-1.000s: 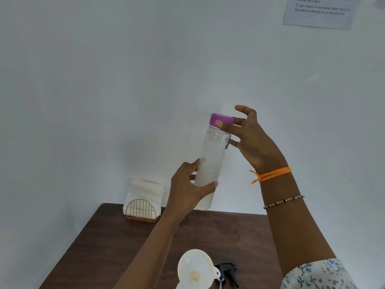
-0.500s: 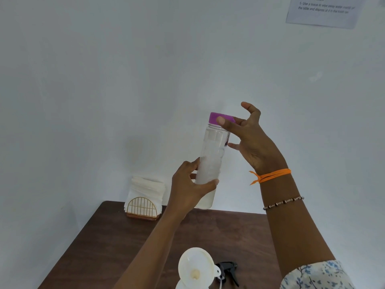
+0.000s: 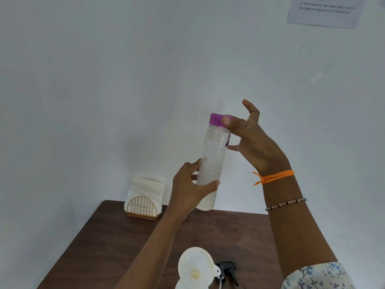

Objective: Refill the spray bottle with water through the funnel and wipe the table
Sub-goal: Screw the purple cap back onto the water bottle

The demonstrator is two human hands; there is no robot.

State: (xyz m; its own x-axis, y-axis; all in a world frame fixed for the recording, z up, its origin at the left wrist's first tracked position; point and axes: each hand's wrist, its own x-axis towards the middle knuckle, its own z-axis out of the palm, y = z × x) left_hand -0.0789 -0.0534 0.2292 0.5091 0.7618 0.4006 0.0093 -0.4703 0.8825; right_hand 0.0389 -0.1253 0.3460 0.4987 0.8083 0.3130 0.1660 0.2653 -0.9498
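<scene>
Above the worktop (image 3: 108, 243) I hold the water bottle (image 3: 212, 161) upright and well clear of the surface, so nothing spills while I work on its top. My left hand (image 3: 190, 190) is wrapped round the lower body of the bottle, thumb on the near side and fingers behind, which steadies it against twisting. My right hand (image 3: 253, 140) sits at the purple cap (image 3: 217, 119), thumb and one or two fingers pinching its rim while the other fingers splay loosely away; I judge this is the grip for unscrewing, and the cap looks seated on the neck, so pouring has not begun. Down at the near edge the white funnel (image 3: 195, 266) stands in what I take to be the spray bottle, whose body is mostly cut off by the frame; it is placed right below my hands so the pour will be short. Just beside the funnel lies the black trigger sprayer head (image 3: 228, 270), taken off to leave the neck free. At the far left corner a tissue holder (image 3: 144, 200) waits for the wiping
</scene>
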